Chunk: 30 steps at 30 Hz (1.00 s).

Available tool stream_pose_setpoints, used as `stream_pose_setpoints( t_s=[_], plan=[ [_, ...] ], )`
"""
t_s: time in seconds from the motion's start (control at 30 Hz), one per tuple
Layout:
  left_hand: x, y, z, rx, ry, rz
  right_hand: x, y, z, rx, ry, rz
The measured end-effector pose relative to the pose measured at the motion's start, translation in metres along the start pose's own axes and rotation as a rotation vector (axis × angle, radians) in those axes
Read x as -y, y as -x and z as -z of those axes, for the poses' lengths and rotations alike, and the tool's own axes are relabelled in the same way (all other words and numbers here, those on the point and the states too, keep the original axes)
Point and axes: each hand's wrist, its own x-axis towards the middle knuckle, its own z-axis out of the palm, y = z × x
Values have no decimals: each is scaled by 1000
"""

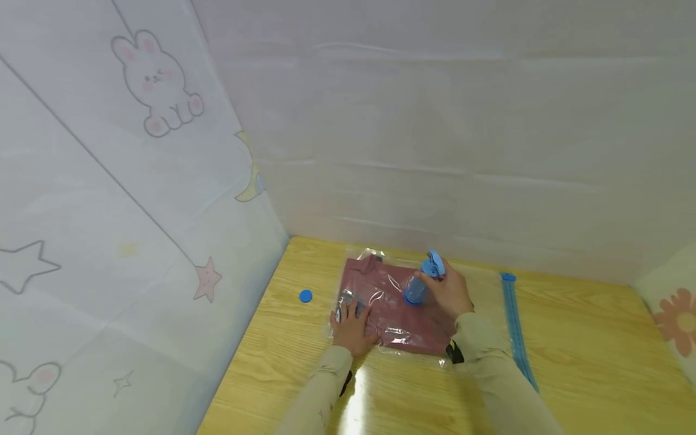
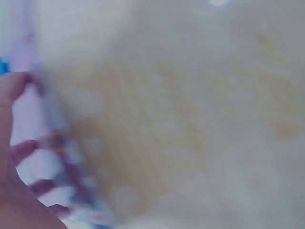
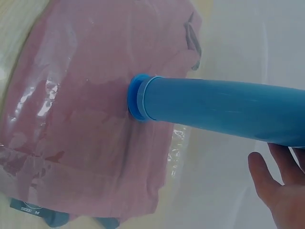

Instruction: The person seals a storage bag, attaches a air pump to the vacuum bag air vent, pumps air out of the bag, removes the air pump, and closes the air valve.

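A clear vacuum storage bag [image 1: 399, 339] lies flat with a folded dark pink garment [image 1: 380, 314] inside. A blue hand pump [image 1: 417, 290] stands tilted on the bag, its round base [image 3: 138, 98] against the plastic. My right hand [image 1: 452, 293] grips the pump near its upper end; in the right wrist view only some fingers [image 3: 261, 176] show beside the barrel. With fingers spread, my left hand [image 1: 353, 331] rests on the bag's near left part. The left wrist view is blurred, with the left hand [image 2: 24, 157] at its left edge.
A round blue cap [image 1: 306, 296] lies on the wooden table [image 1: 272, 362] left of the bag. The bag's blue zip strip [image 1: 516, 326] runs along its right side. Pale printed sheets [image 1: 380, 121] rise behind the table and to its left.
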Motion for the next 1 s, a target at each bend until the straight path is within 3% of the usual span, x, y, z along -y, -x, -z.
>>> stream_pose_setpoints(
  t_s=[0.07,0.13,0.37,0.53,0.7,0.83,1.0],
  plan=[
    [-6,-7,7,-23,26,2,1,-2,-1,-10,19,-5],
    [-15,-14,15,-43,117,13,2,-3,-3,-20,35,-9],
    [-58,-38,53,-8,650,4,12,0,-8,-47,134,-41],
    [-81,-58,74,15,883,-4,17,-1,-13,-80,191,-58],
    [-93,-71,82,40,939,-43,17,-2,-19,-65,114,-73],
    [-99,-76,83,48,872,-51,16,-1,-22,-38,-18,-94],
    [-104,-83,80,21,803,-70,15,1,-22,-59,-19,-82]
  ],
)
